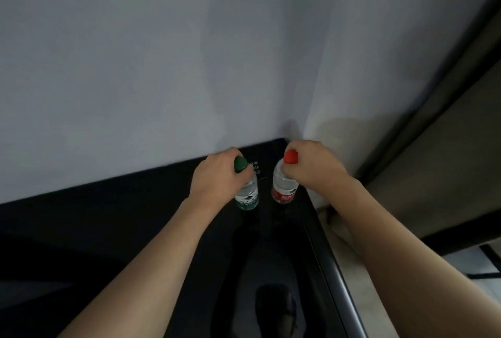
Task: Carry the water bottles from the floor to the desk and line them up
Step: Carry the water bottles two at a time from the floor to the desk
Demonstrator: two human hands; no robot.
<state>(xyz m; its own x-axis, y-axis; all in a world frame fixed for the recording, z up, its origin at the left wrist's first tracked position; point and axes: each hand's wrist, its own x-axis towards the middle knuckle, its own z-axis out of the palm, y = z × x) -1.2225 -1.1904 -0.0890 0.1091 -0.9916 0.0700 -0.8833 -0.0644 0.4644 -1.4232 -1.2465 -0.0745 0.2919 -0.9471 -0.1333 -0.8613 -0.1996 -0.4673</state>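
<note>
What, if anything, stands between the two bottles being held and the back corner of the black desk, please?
Nothing visible does. The left hand grips the green-capped bottle and the right hand grips the red-capped bottle, both near the desk corner; the dark surface behind them up to the wall shows no object.

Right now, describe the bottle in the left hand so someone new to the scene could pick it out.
Find the black desk where it meets the wall corner. Two clear bottles stand side by side there, each gripped near the cap. The left hand holds the green bottle: green cap and green-white label, whereas the red bottle in the right hand has a red cap and label.
</note>
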